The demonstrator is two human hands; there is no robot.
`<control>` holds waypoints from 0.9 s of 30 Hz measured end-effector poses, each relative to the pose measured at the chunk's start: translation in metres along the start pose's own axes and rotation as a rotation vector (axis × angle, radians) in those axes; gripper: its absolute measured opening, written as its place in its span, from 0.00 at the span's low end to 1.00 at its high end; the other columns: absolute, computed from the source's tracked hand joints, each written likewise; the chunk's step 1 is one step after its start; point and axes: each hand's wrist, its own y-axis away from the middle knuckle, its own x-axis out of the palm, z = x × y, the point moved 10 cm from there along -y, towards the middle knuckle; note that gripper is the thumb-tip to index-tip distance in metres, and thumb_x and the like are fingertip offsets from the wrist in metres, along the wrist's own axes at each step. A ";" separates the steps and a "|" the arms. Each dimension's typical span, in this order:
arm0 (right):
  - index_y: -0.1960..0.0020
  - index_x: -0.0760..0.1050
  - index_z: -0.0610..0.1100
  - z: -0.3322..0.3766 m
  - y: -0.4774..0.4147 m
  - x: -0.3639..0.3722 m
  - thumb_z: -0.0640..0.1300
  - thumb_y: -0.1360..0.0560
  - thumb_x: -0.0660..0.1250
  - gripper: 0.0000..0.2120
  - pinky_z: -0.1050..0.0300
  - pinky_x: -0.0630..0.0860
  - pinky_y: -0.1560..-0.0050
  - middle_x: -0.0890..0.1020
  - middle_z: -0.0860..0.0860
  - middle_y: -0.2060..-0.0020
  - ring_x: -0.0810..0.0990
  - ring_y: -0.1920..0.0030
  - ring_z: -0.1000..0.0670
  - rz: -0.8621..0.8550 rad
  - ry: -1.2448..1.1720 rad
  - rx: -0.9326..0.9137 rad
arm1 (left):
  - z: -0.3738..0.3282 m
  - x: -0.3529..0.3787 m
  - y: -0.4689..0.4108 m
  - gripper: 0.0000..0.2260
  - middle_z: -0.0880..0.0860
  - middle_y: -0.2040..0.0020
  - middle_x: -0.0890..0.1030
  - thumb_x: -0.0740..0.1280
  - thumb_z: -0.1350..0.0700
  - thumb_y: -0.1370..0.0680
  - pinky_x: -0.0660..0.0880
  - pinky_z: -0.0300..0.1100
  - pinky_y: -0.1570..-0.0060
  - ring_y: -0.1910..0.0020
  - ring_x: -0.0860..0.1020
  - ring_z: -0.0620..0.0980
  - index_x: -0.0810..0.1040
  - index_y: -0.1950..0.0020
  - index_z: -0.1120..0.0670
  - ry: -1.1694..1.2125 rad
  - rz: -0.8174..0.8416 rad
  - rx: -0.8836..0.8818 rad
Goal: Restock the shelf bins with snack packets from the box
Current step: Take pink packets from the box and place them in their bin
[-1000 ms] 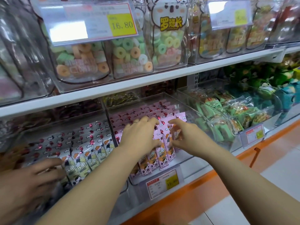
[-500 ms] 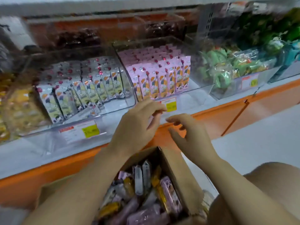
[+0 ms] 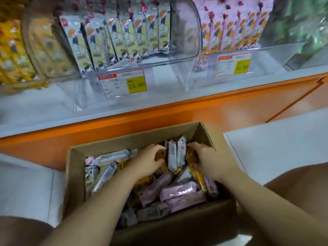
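left hand (image 3: 150, 163) and right hand (image 3: 208, 163) clasped two upright white packets (image 3: 175, 156) between them in the box (image 3: 75, 174), lower centre; bins (image 3: 184, 41) along the top looked nearly full; box heaped, so plenty seemingly left.

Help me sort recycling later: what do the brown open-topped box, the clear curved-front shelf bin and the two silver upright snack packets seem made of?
Brown open-topped box: cardboard probably, matte tan, with a folded flap. Clear curved-front shelf bin: rigid glossy plastic, contents show through. Silver upright snack packets: thin shiny film, apparently metallised, crimped ends.
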 end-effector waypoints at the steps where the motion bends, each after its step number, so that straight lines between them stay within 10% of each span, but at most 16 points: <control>1: 0.24 0.55 0.46 -0.002 -0.005 0.009 0.42 0.24 0.66 0.33 0.51 0.71 0.39 0.70 0.42 0.34 0.72 0.37 0.42 0.038 -0.022 0.019 | 0.005 0.008 -0.003 0.20 0.50 0.30 0.69 0.64 0.55 0.20 0.68 0.38 0.45 0.35 0.71 0.50 0.66 0.28 0.49 0.020 0.031 -0.011; 7: 0.23 0.48 0.51 -0.005 -0.026 0.038 0.45 0.26 0.69 0.40 0.46 0.72 0.37 0.68 0.40 0.32 0.70 0.34 0.39 0.159 0.022 0.045 | 0.027 0.033 -0.015 0.28 0.51 0.27 0.64 0.68 0.52 0.23 0.68 0.43 0.36 0.34 0.69 0.52 0.61 0.25 0.49 0.028 0.088 -0.029; 12: 0.28 0.58 0.50 -0.007 -0.041 0.029 0.42 0.27 0.69 0.32 0.50 0.74 0.46 0.80 0.45 0.53 0.77 0.48 0.43 0.103 -0.158 0.039 | 0.035 0.041 -0.030 0.29 0.49 0.25 0.58 0.68 0.47 0.24 0.70 0.52 0.36 0.35 0.72 0.54 0.62 0.25 0.47 0.140 0.123 -0.074; 17: 0.26 0.57 0.51 -0.009 -0.048 0.031 0.40 0.29 0.72 0.37 0.51 0.68 0.35 0.67 0.43 0.34 0.67 0.33 0.42 0.115 -0.253 0.028 | 0.038 0.047 -0.036 0.32 0.50 0.24 0.55 0.69 0.46 0.24 0.68 0.53 0.33 0.32 0.69 0.54 0.58 0.24 0.45 0.226 0.135 -0.107; 27: 0.23 0.50 0.51 0.005 -0.043 0.036 0.43 0.32 0.76 0.47 0.49 0.72 0.37 0.72 0.45 0.32 0.74 0.37 0.44 0.306 -0.155 -0.051 | 0.038 0.054 -0.029 0.42 0.49 0.23 0.49 0.74 0.54 0.27 0.55 0.52 0.26 0.24 0.51 0.53 0.51 0.22 0.44 0.227 0.323 -0.045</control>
